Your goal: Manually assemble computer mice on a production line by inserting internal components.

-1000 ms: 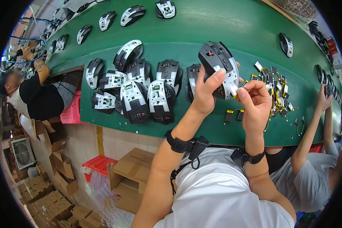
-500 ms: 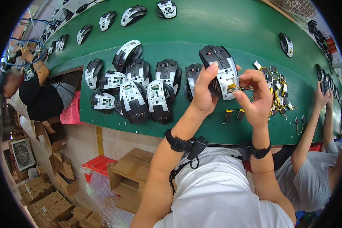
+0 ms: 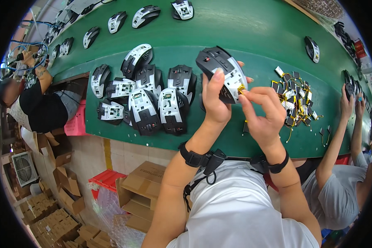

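Above the green bench, my left hand point(image 3: 216, 97) grips a black and silver computer mouse point(image 3: 227, 66) from its left side, thumb on top, with its underside parts showing. The mouse is tilted, and a small yellow-taped battery point(image 3: 241, 88) sits at the opening in its lower end. There, my right hand point(image 3: 265, 113) pinches the battery between thumb and forefinger; its wires are mostly hidden by the fingers. A pile of small batteries with thin wires point(image 3: 297, 97) lies to the right of this hand. Several similar mice point(image 3: 144, 109) are grouped to the left, some leaning on others.
Along the far strip of the green bench point(image 3: 235, 25) stand more mice point(image 3: 146, 16). A co-worker at the right point(image 3: 335, 190) handles a mouse; another person point(image 3: 41, 99) is at the left. Cardboard boxes point(image 3: 142, 182) and a red crate point(image 3: 106, 178) are on the floor.
The mouse has turned and shifted left in my left hand. My right hand has moved left with it, and its fingers have closed at the battery opening.
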Tool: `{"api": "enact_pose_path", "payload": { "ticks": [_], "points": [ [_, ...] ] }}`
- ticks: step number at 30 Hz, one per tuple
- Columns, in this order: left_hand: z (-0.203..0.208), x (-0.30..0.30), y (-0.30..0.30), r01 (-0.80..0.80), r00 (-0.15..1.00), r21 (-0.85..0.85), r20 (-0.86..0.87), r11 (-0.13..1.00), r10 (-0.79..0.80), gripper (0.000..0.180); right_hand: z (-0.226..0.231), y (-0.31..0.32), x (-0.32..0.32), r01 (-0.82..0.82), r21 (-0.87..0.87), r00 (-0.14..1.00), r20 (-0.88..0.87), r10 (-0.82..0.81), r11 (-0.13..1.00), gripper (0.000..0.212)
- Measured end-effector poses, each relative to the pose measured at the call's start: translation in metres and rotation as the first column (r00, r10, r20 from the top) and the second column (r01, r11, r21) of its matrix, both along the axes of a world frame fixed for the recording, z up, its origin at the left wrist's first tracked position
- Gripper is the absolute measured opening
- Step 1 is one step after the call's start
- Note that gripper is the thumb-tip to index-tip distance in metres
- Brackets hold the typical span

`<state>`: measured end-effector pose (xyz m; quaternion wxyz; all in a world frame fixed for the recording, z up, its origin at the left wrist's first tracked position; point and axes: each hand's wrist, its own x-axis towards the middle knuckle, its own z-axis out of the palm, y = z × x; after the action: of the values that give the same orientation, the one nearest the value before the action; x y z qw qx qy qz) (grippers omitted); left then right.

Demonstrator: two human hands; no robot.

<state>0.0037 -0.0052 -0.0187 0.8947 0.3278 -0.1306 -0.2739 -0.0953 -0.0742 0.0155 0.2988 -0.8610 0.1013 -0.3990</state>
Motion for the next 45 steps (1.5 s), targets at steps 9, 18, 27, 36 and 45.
{"api": "enact_pose_path", "payload": {
  "ticks": [9, 18, 27, 36, 45],
  "points": [
    [0.003, 0.001, -0.002, 0.034, 0.999, 0.019, -0.037, 0.999, -0.034, 0.054, 0.019, -0.033, -0.002, -0.285, -0.423, 0.958, -0.128, 0.255, 0.860, 0.033],
    [0.010, 0.007, 0.003, 0.134, 0.983, -0.019, -0.123, 0.991, -0.135, 0.056, 0.019, -0.028, -0.011, -0.374, -0.093, 0.919, -0.169, 0.355, 0.923, 0.039],
    [0.011, 0.002, 0.002, 0.156, 0.981, -0.060, -0.105, 0.986, -0.161, 0.055, 0.031, -0.028, -0.021, -0.433, -0.126, 0.896, -0.173, 0.410, 0.893, 0.052],
    [0.012, 0.001, 0.000, 0.135, 0.990, -0.031, -0.028, 0.990, -0.136, 0.049, 0.031, -0.027, -0.017, -0.224, -0.036, 0.964, -0.153, 0.216, 0.974, 0.036],
    [0.005, -0.003, 0.001, 0.288, 0.957, 0.076, 0.025, 0.955, -0.290, 0.048, 0.034, -0.035, -0.011, -0.162, 0.201, 0.960, -0.194, 0.202, 0.966, 0.034]
  ]
}}
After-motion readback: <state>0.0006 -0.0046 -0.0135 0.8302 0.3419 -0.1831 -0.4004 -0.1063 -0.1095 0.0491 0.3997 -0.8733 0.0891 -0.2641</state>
